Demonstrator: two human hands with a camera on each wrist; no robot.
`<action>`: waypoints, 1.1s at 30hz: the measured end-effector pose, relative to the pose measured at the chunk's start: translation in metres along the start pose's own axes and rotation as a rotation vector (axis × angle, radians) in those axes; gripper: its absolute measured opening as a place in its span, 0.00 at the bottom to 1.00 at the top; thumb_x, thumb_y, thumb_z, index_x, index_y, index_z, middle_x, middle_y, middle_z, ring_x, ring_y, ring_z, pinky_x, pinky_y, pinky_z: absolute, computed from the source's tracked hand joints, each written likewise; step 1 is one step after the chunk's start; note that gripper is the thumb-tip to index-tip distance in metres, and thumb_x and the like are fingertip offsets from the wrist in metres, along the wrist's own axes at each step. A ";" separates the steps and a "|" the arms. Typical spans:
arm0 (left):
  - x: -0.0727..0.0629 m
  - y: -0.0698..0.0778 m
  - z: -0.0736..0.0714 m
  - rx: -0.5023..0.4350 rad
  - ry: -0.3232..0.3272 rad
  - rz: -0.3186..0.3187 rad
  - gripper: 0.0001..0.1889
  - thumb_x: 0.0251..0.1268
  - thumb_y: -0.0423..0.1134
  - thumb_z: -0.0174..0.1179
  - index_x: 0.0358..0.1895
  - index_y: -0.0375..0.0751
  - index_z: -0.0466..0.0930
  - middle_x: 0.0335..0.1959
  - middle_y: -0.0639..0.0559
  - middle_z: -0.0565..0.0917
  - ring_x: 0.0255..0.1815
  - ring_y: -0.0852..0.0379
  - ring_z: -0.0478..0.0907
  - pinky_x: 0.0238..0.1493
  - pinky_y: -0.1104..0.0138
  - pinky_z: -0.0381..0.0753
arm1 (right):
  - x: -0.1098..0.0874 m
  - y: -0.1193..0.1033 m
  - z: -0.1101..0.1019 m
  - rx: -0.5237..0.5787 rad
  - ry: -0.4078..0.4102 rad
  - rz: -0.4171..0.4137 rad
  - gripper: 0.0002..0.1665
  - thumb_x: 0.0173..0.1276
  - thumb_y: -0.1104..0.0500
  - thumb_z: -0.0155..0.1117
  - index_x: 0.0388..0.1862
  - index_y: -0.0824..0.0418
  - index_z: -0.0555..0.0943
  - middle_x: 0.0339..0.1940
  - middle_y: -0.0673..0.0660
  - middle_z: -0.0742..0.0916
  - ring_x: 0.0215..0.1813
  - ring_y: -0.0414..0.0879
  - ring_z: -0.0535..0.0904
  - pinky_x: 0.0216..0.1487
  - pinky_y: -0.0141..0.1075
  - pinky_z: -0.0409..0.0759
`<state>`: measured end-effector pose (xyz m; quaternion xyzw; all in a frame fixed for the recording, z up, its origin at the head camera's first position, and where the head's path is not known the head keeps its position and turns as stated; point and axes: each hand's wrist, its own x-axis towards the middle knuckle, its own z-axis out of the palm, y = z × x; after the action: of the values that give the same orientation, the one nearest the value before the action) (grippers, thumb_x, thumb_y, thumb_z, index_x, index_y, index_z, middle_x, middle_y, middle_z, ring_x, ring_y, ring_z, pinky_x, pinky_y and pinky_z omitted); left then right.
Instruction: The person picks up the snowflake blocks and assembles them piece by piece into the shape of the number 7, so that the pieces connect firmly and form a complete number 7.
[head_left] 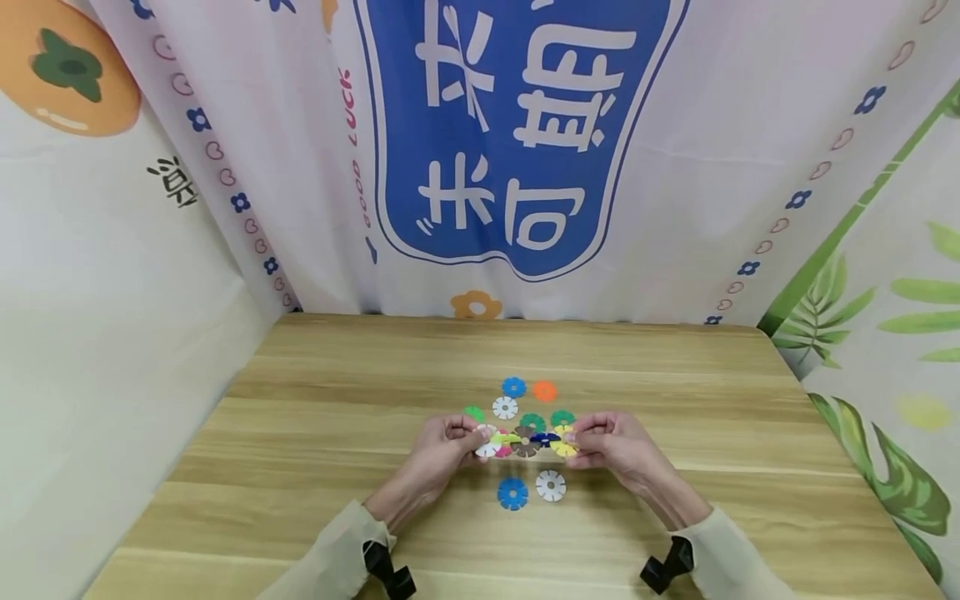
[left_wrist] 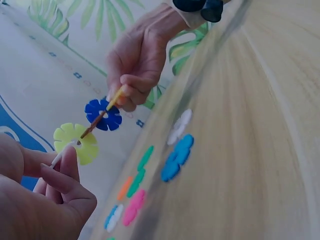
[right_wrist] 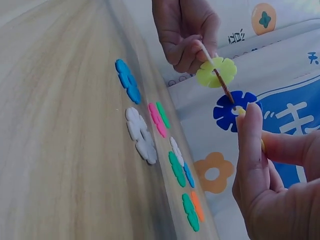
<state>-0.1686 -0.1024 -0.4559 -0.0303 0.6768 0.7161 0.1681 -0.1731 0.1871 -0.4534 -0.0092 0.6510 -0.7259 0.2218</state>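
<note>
Both hands hold a row of interlocking plastic snowflake discs above the table. Thumb and fingers of my left hand (head_left: 442,450) pinch the white disc (head_left: 486,443) at the left end. My right hand (head_left: 618,450) pinches the yellow disc (head_left: 564,442) at the right end. Between them sit a lime-yellow disc (left_wrist: 86,152), a brown disc (head_left: 527,445) and a dark blue disc (right_wrist: 223,113), slotted into one another at alternating angles. In the wrist views the white, brown and yellow discs show edge-on, and fingers hide parts of the end discs.
Loose discs lie on the wooden table (head_left: 337,375). Nearer me are a blue disc (head_left: 513,494) and a white disc (head_left: 551,486). Beyond the hands are an orange disc (head_left: 545,391), a pink disc (right_wrist: 157,120) and several green, blue and white ones. A printed curtain (head_left: 300,167) hangs behind.
</note>
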 end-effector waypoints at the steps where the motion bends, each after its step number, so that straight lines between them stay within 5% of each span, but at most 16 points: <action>1: 0.000 0.001 0.002 0.008 0.002 0.006 0.04 0.71 0.28 0.64 0.41 0.32 0.79 0.31 0.51 0.84 0.30 0.59 0.83 0.38 0.68 0.87 | -0.001 -0.001 -0.002 -0.004 0.000 -0.001 0.05 0.71 0.73 0.62 0.45 0.72 0.79 0.35 0.54 0.88 0.32 0.44 0.90 0.43 0.37 0.92; 8: -0.005 0.008 0.007 0.060 -0.007 0.042 0.05 0.72 0.31 0.64 0.43 0.32 0.80 0.31 0.51 0.84 0.31 0.58 0.84 0.37 0.69 0.84 | -0.004 -0.011 -0.008 -0.003 0.027 0.003 0.18 0.73 0.64 0.68 0.56 0.73 0.79 0.42 0.55 0.87 0.37 0.45 0.90 0.46 0.36 0.92; 15: -0.006 0.012 -0.002 0.177 -0.170 0.002 0.06 0.71 0.32 0.63 0.43 0.31 0.81 0.33 0.53 0.85 0.32 0.59 0.82 0.40 0.68 0.84 | 0.001 -0.011 -0.012 -0.047 0.074 0.004 0.25 0.75 0.61 0.68 0.64 0.75 0.77 0.43 0.52 0.88 0.36 0.43 0.89 0.45 0.34 0.91; 24: 0.006 0.016 -0.001 0.343 -0.291 0.023 0.17 0.74 0.44 0.65 0.51 0.31 0.85 0.40 0.47 0.89 0.40 0.54 0.85 0.53 0.53 0.89 | 0.008 -0.013 -0.003 -0.159 -0.056 -0.056 0.17 0.70 0.60 0.74 0.50 0.71 0.85 0.37 0.51 0.90 0.31 0.41 0.86 0.41 0.36 0.92; 33: 0.009 0.010 0.015 0.342 -0.310 0.030 0.12 0.73 0.45 0.67 0.48 0.41 0.90 0.38 0.51 0.88 0.35 0.58 0.81 0.41 0.66 0.85 | 0.018 -0.010 0.019 -0.163 -0.111 -0.069 0.13 0.68 0.61 0.76 0.43 0.70 0.86 0.31 0.51 0.91 0.27 0.40 0.86 0.37 0.35 0.91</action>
<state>-0.1767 -0.0858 -0.4469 0.1191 0.7547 0.5894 0.2622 -0.1864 0.1637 -0.4454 -0.0899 0.6938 -0.6762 0.2311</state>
